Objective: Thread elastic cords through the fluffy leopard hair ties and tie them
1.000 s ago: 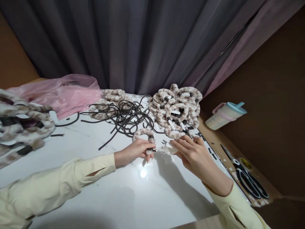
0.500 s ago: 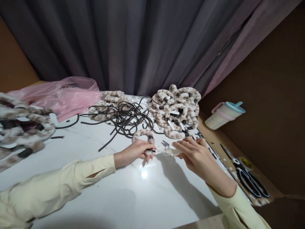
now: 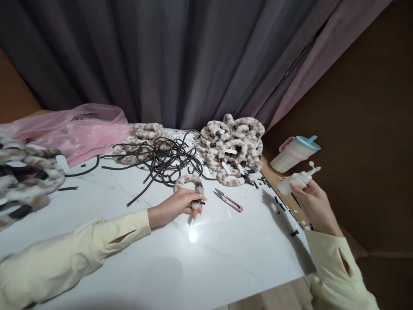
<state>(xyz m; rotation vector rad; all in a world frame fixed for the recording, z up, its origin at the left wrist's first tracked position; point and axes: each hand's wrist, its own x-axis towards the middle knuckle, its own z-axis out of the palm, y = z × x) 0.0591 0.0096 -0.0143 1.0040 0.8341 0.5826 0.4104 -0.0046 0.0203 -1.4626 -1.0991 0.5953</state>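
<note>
My left hand (image 3: pixel 180 202) is closed on a small fluffy ring (image 3: pixel 185 180), white with brown spots, at the middle of the table. A dark cord end pokes out by its fingertips. At the right, my right hand (image 3: pixel 318 206) grips a small translucent squeeze bottle (image 3: pixel 294 183) with a thin nozzle, raised near the table's right edge. Pink-handled thread snips (image 3: pixel 228 200) lie on the white tabletop between the two hands. Behind the left hand is a tangle of dark cord (image 3: pixel 171 157).
A heap of spotted fluffy rings (image 3: pixel 240 146) stands at the back; more fluffy rings (image 3: pixel 48 174) lie at the left beside a pink plastic bag (image 3: pixel 90 129). A lidded tumbler (image 3: pixel 292 156) stands at the right. Short cord scraps (image 3: pixel 280 204) dot the right edge.
My right hand has moved right, from beside the snips to the table's edge, and now holds the squeeze bottle. The snips are lying uncovered. My left hand keeps the ring in place.
</note>
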